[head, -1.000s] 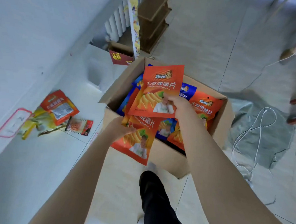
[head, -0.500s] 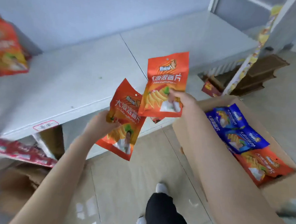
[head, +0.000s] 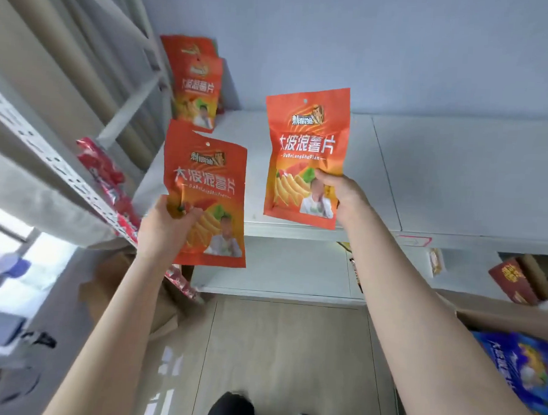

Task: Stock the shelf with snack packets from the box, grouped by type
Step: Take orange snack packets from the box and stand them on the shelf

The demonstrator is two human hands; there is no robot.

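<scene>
"Up at the white shelf [head: 458, 185], what's each hand got?"

"One bag each lol. Left hand [head: 167, 224] is wrapped round the bottom-left corner of the lower orange packet [head: 207, 184], thumb on the front. Right hand [head: 340, 195] pinches the right edge of the higher orange packet [head: 305, 139]. Both bags are upright and off the shelf, the higher one over the front edge."

"Anything stocked already?"

"Yep, two matching orange packets [head: 196, 86] stand in the back-left corner, one in front of the other. The cardboard box [head: 499, 314] sits down at the right with blue packets [head: 518, 363] in it. There are blurry red packets [head: 106, 179] on the rack to the left."
</scene>
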